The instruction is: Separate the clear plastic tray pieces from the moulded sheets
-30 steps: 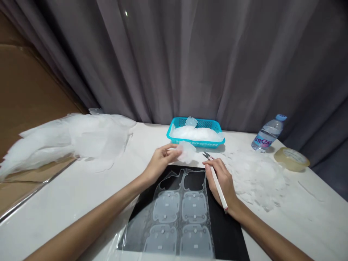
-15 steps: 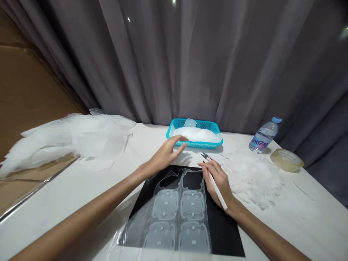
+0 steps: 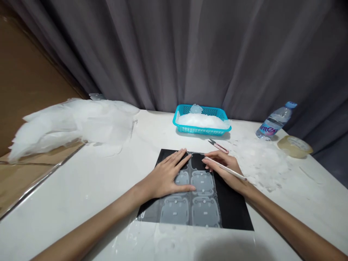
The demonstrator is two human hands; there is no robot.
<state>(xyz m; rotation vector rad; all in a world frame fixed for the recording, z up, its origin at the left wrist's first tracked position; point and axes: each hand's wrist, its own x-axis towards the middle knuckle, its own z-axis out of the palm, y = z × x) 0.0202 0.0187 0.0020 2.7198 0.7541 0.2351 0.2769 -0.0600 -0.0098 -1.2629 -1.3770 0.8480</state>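
The left hand (image 3: 167, 177) has come away from the blue basket (image 3: 203, 129) and now lies palm down across the clear plastic sheet (image 3: 190, 203), centre of the frame. A second ago it pinched a loose see-through piece just in front of the basket; now its fingers are spread apart and grip nothing. Which of the white pieces (image 3: 202, 120) heaped in the basket is that one, if any, I cannot tell. The right hand (image 3: 230, 169) kept its white pen-like tool (image 3: 231, 171) throughout, fingers closed around the barrel, but the tip has shifted inward to the sheet's upper right opening. Whether it touches the plastic is too small to tell.

What this means, as I judge it: the left hand is done with the loose piece and is holding the sheet steady while the tool is at its edge. The sheet lies on a black mat (image 3: 233, 206) in the lower middle of the frame, running past the mat's near edge onto the desk (image 3: 81, 203). Its top row shows openings with black behind, the left one partly under the hand; the two rows below have panels in place.

The small scissors (image 3: 218, 145) lie just beyond the right hand, untouched, with scraps (image 3: 263, 163) right of them.
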